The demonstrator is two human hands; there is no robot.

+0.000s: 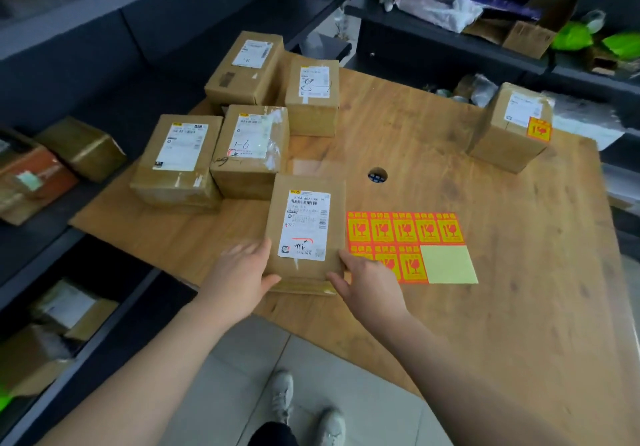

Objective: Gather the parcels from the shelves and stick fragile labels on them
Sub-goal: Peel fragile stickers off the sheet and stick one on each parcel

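Note:
A brown cardboard parcel (304,234) with a white shipping label lies near the front of the wooden table (485,237). My left hand (242,269) grips its near left corner and my right hand (367,279) grips its near right corner. Just right of it lies a sheet of orange-and-yellow fragile labels (405,241), partly peeled to bare yellow backing at its lower right. Several more unlabelled parcels (249,147) cluster at the table's back left. One parcel (512,126) at the back right carries a fragile label on its top corner.
Dark shelves run along the left, with a brown parcel (83,147) and other boxes (65,310) on lower levels. More shelves at the back right hold bags and an open carton (526,33). A round hole (377,174) pierces the table's middle. My feet stand on grey tiles.

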